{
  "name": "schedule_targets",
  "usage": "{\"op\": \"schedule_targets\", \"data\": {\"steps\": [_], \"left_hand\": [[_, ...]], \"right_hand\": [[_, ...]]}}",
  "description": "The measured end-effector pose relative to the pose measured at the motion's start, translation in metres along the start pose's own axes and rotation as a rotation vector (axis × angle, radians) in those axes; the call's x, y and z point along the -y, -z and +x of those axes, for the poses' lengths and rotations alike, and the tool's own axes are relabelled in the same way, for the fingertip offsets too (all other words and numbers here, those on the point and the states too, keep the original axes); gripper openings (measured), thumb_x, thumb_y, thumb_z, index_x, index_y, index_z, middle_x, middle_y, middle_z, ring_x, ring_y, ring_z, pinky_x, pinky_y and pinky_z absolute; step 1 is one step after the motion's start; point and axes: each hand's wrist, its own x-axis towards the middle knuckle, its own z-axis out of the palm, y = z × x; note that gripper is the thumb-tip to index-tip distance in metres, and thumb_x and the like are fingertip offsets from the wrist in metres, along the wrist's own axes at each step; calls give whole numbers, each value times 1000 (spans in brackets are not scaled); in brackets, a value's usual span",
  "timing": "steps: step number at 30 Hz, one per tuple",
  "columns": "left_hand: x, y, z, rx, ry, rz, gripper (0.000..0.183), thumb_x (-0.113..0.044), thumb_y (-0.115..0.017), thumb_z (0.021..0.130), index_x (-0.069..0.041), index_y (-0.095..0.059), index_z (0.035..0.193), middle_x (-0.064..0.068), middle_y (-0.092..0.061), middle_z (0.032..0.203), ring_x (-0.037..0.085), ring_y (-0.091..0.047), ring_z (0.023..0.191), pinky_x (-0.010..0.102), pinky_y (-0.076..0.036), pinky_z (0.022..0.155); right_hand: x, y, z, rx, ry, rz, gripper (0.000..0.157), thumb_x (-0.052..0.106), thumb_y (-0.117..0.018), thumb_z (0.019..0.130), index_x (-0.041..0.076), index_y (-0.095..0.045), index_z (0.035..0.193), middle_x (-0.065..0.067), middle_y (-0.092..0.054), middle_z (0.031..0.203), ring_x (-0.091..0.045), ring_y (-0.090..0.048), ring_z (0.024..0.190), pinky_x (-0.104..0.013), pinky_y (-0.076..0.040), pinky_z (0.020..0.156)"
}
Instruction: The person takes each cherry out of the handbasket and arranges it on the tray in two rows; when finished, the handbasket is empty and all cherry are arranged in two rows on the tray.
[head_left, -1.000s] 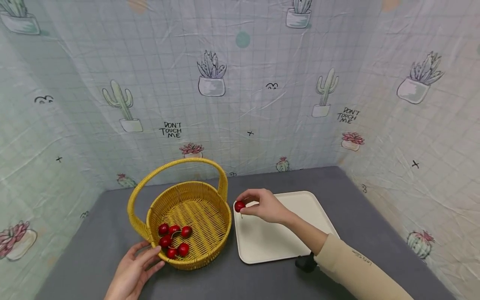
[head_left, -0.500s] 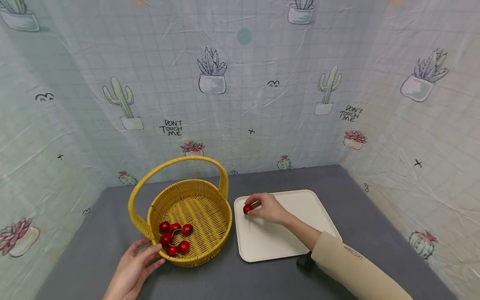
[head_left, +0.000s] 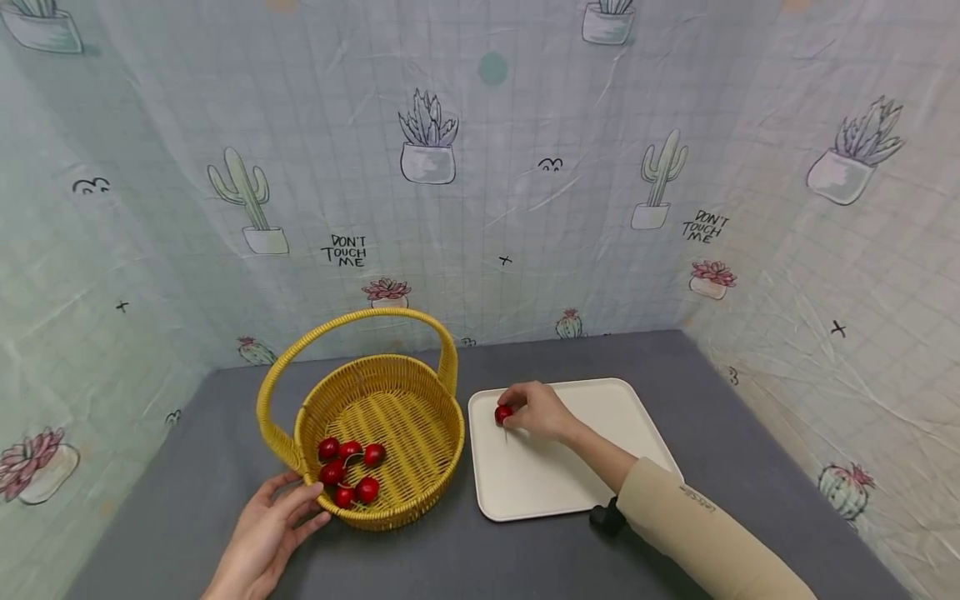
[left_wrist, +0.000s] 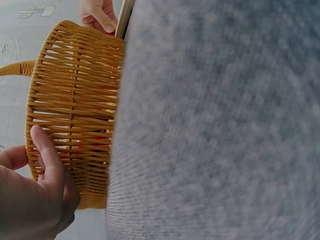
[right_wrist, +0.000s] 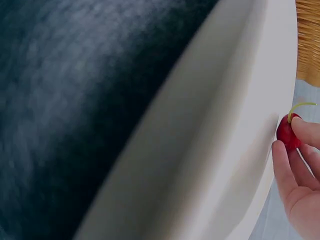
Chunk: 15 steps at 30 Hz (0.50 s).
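Note:
My right hand (head_left: pixel 538 411) pinches a dark red cherry (head_left: pixel 503 414) between thumb and fingertips, low over the left part of a cream tray (head_left: pixel 525 487). In the right wrist view the cherry's green stem (right_wrist: pixel 302 104) sticks up past the thumb. At the near left side of a yellow wicker basket (head_left: pixel 420 492), my left hand (head_left: pixel 264 533) grips the rim, its fingers against the woven wall (left_wrist: pixel 75 100) in the left wrist view. Several red cherries (head_left: pixel 367 489) with stems lie together inside the basket, near that hand.
The basket's tall arched handle (head_left: pixel 360 315) stands up above its rim. Basket and tray sit side by side on a grey tabletop (head_left: pixel 420 567). A cloth printed with cacti (head_left: pixel 427 150) hangs behind and at both sides. Something black (head_left: pixel 607 518) shows under the right sleeve.
The right hand has carried the cherry from the tray's left edge a little rightward and inward over the tray. The left hand stays at the basket rim.

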Motion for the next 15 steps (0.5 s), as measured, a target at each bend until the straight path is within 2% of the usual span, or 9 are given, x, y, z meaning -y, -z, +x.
{"op": "schedule_targets", "data": {"steps": [6, 10, 15], "left_hand": [[-3, -2, 1, -5, -17, 3, 60, -17, -68, 102, -9, -24, 143, 3, -49, 118, 11, -61, 89, 38, -62, 91], [-3, 1, 1, -6, -6, 4, 57, -15, -69, 101, -8, -27, 139, 2, -57, 112, 14, -64, 90, 39, -62, 93], [-2, 3, 2, -7, 4, -2, 62, -14, -71, 100, -6, -25, 141, 3, -60, 110, 16, -66, 92, 41, -61, 95]], "right_hand": [[3, 0, 5, -4, 17, -7, 24, -1, -82, 84, 5, -75, 106, -2, -72, 92, -15, -65, 88, -30, -56, 77], [4, -1, 7, -2, 23, -22, 23, -1, -82, 83, 5, -75, 105, -2, -72, 91, -15, -65, 85, -29, -56, 76], [4, -3, 7, -7, 20, -29, 24, 0, -82, 83, 5, -75, 106, -2, -72, 91, -15, -65, 86, -29, -56, 76]]}}
